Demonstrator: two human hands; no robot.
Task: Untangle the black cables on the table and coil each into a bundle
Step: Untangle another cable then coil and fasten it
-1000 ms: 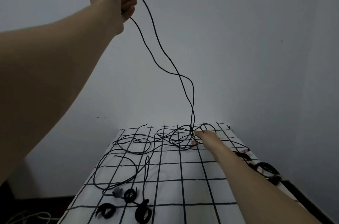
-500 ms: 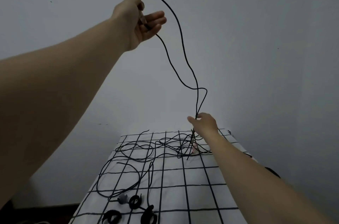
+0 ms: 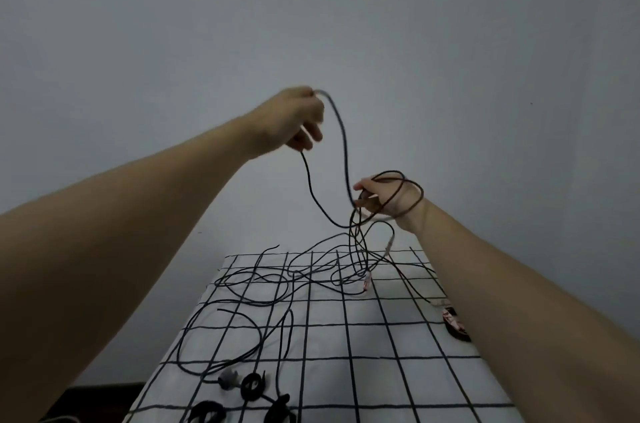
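Observation:
My left hand [image 3: 298,119] is raised above the table and pinches a black cable [image 3: 341,131] that arches over and hangs down to my right hand [image 3: 382,198]. My right hand grips the same cable, with a loop of it [image 3: 414,194] wound round the hand and wrist. Below it, strands drop into a tangle of black cables [image 3: 313,272] lying on the far part of the table. A further loose cable loop [image 3: 221,336] lies on the left side.
The table wears a white cloth with a black grid [image 3: 363,346]. Small black strap rings [image 3: 252,386] and a grey plug [image 3: 227,381] lie at the near left edge. A dark coiled bundle with a red-white tag [image 3: 452,320] sits beside my right forearm. A plain wall stands behind.
My left hand has come down and to the right with the cable. My right hand has risen off the table, and a loop of cable now lies round it.

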